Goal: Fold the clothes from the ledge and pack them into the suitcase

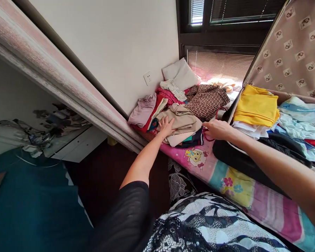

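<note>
My left hand (pixel 166 126) lies with spread fingers on a folded beige garment (pixel 182 118) on top of a clothes pile. At the pile's right edge, my right hand (pixel 216 129) is closed, its fingertips pinching the corner of that beige garment. Under it show pale, teal and dark navy folded clothes (pixel 191 139). To the left sits a folded mauve garment (pixel 144 111) over red cloth. Behind the beige one lies a brown-and-black patterned garment (pixel 207 101).
An open suitcase (pixel 232 145) stands at the right, with a folded yellow garment (pixel 257 105) and other clothes inside. A pale cushion (pixel 180 73) leans in the corner by the window. Beneath everything is a colourful printed sheet (pixel 241 185). A curtain (pixel 68 84) hangs at left.
</note>
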`<control>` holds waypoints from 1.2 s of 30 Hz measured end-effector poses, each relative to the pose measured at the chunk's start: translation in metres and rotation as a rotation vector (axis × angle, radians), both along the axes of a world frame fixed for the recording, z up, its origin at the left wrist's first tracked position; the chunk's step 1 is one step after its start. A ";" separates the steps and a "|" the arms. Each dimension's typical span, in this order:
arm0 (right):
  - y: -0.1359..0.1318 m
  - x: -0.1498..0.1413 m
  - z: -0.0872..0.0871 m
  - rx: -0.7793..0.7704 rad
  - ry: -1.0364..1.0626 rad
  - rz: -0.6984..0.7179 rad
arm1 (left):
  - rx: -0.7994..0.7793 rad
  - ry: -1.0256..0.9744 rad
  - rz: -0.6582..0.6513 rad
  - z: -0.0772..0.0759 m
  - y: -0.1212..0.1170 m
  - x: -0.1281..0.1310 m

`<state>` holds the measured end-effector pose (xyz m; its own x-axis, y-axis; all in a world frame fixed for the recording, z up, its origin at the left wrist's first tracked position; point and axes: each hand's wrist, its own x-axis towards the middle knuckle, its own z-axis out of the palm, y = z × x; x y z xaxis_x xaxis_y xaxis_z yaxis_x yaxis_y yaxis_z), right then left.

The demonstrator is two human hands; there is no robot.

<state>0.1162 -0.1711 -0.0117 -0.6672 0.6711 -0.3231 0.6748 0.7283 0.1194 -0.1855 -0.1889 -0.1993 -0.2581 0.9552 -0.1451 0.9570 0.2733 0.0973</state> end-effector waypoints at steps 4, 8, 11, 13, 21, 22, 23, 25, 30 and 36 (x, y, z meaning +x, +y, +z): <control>-0.017 -0.050 -0.033 -0.040 0.030 0.054 | -0.085 -0.095 -0.025 0.013 0.017 -0.021; -0.024 -0.080 -0.074 -0.191 0.017 0.073 | 0.013 -0.108 0.023 0.025 0.040 -0.054; -0.017 -0.087 -0.101 -0.216 0.043 0.006 | -0.036 -0.119 0.045 0.028 0.060 -0.081; -0.009 -0.085 -0.112 -0.218 0.051 -0.034 | -0.089 -0.153 0.056 0.028 0.073 -0.096; 0.010 -0.091 -0.128 -0.190 0.121 -0.110 | -0.080 -0.133 -0.026 0.034 0.079 -0.103; 0.011 -0.095 -0.131 -0.186 0.138 -0.106 | -0.063 -0.118 -0.051 0.034 0.075 -0.100; 0.013 -0.099 -0.134 -0.184 0.154 -0.100 | -0.052 -0.111 -0.088 0.034 0.071 -0.097; 0.016 -0.109 -0.140 -0.164 0.195 -0.068 | -0.061 -0.115 -0.169 0.033 0.062 -0.091; 0.030 -0.133 -0.154 -0.002 0.292 0.101 | -0.149 -0.077 -0.289 0.029 0.035 -0.073; 0.052 -0.142 -0.156 -0.028 0.302 0.014 | 0.051 -0.047 -0.442 0.018 0.002 -0.043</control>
